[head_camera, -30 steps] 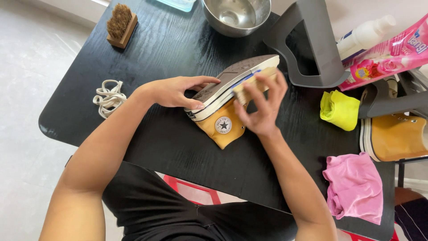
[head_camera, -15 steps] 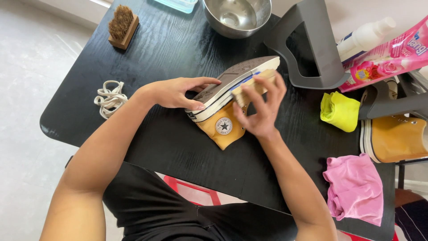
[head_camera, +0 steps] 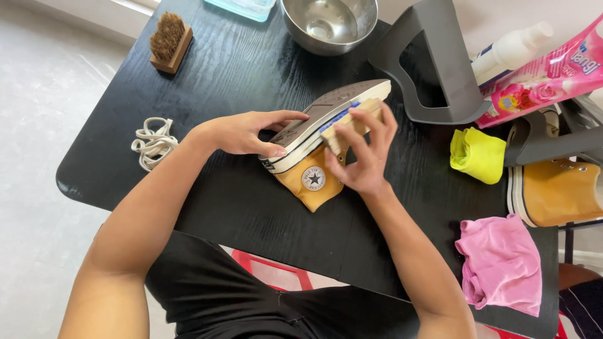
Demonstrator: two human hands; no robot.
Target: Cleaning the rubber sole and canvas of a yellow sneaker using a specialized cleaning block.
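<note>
The yellow shoe [head_camera: 311, 179] lies on its side near the middle of the black table [head_camera: 239, 69], sole turned up. The left hand [head_camera: 248, 132] is clamped on the heel end of the sole, steadying it. The right hand [head_camera: 364, 154] is closed around a small wooden brush [head_camera: 352, 122] pressed against the sole's white edge. Risk: the shoe rests on soft canvas only, so hard strokes could roll it out of the left hand's hold. The metal bowl [head_camera: 330, 22] stands well apart; whether it holds water cannot be told.
</note>
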